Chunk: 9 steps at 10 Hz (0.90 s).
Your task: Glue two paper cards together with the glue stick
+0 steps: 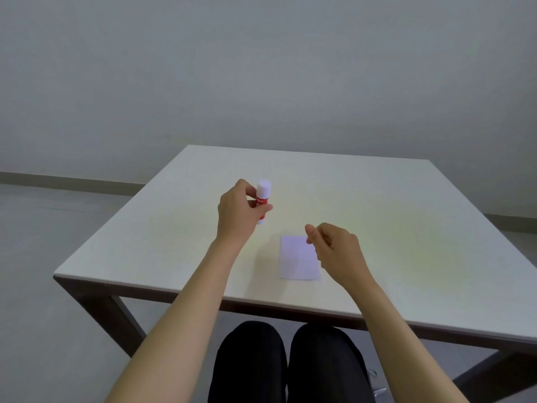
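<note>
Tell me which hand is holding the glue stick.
The left hand: it grips the capped glue stick upright, while the right hand is empty above the paper card.

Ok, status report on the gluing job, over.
Left hand holds capped glue stick upright. Right hand empty, curled over white card on table. Nothing in the way.

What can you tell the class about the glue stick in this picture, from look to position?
The glue stick is a small cylinder with a white cap on top and a red labelled body, plastic by the look of it. The cap is on. It stands roughly upright, tilted slightly, in the left hand, whose fingers wrap its middle, thumb in front. Whether its base touches the table cannot be told. It sits left of and beyond the paper card.
</note>
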Tool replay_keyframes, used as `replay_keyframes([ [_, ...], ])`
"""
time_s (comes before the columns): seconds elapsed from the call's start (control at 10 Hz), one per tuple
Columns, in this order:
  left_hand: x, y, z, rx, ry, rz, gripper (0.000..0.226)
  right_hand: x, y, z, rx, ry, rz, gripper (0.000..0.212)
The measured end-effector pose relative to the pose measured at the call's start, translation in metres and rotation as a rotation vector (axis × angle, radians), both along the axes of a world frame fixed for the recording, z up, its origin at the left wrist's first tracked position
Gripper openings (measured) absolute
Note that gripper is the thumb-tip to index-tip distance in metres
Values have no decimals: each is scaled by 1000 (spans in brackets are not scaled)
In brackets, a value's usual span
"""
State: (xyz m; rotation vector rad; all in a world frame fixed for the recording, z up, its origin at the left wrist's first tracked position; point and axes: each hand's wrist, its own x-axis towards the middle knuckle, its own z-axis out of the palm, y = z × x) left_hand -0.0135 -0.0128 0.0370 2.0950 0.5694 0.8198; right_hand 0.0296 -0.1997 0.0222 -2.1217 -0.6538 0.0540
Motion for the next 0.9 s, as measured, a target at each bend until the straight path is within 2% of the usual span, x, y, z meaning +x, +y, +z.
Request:
replay_keyframes([
  [0.2, 30, 14, -15, -134, 40, 46, 31, -7, -17, -22, 116, -10, -86, 10],
  [0.8, 40, 18, -48, -121, 113, 18, 31, -14, -18, -25, 150, -5, -45, 5],
  [0.9, 34, 19, -55, -137, 168, -17, 44, -16, -15, -31, 125, 12, -31, 5],
])
